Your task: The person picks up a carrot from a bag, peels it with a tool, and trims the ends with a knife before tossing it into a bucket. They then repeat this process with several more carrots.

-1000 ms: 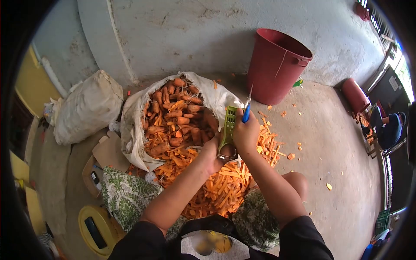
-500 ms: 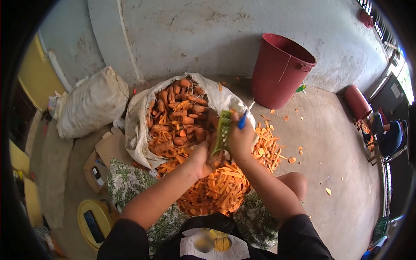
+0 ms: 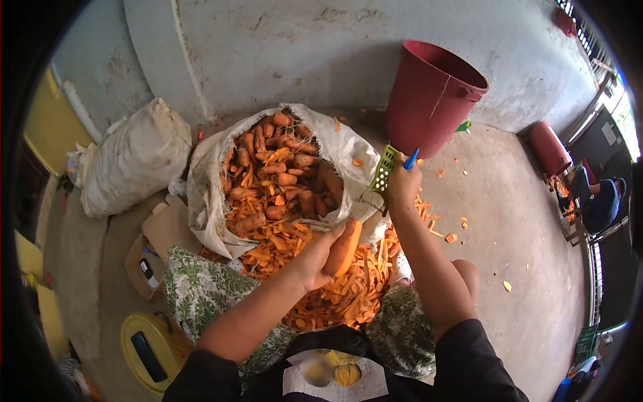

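Observation:
My left hand (image 3: 317, 260) is wrapped round a bright orange carrot (image 3: 344, 248), held tilted above a heap of peelings (image 3: 345, 300). To its upper right, my right hand (image 3: 404, 186) grips a green perforated peeler (image 3: 383, 170); a blue piece (image 3: 411, 158) sticks up by the fingers. The peeler and the carrot are apart. Beyond my left hand lies an open white sack (image 3: 207, 194) holding many unpeeled carrots (image 3: 295, 167), with orange peelings near its mouth.
A tall red bin (image 3: 429, 100) stands at the wall. At left are a closed white sack (image 3: 137, 161), an open cardboard box (image 3: 144, 268) and a yellow lid (image 3: 134, 365) with a phone (image 3: 148, 356). Another person's leg (image 3: 595, 189) shows at far right.
My right hand with the peeler has moved up and right, away from my left hand. The carrot in my left hand now shows plainly, and the view has shifted slightly.

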The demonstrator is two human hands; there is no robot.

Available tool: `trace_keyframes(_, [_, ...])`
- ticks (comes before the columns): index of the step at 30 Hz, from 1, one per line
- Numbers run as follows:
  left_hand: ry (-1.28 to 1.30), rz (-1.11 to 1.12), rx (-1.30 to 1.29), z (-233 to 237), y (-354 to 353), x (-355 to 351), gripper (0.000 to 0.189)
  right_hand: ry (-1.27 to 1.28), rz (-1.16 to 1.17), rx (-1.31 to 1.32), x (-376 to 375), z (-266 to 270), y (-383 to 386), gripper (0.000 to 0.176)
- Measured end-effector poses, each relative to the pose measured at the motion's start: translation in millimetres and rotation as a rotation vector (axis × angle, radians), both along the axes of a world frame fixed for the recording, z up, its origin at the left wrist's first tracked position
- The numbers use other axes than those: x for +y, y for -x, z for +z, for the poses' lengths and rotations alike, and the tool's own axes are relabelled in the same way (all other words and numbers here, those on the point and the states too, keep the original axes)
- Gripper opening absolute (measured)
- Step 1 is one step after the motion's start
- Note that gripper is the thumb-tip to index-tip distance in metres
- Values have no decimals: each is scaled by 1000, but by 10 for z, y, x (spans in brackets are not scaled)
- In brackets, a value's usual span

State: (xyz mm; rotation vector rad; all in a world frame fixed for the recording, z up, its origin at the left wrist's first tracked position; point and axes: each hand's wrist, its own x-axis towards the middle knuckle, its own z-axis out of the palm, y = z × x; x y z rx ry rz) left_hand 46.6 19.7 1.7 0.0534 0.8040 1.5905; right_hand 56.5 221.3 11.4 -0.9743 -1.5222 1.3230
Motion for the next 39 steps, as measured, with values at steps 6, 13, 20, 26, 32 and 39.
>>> trace_keyframes(6, [-147,-2,-132,-269,215,67,30,48,354,-70,-866,115,-106,25])
trace_keyframes(13, [29,179,24,-189,88,101,27,-373,236,-274,-813,34,-90,23])
trace_keyframes(20, [100,48,-39,-105,-74,46,31,-15,-14,60,-53,60,-27,29])
trace_keyframes(26, [-164,112,-155,-126,44,39,28,-43,350,-100,-914,75,-177,22])
trace_keyframes(32, [-38,131,13,-299,105,86,29,-348,255,-300,-910,113,-173,24])
trace_keyframes(39, [158,5,49,-15,-199,68,39,-124,1,-91,-46,40,-10,30])
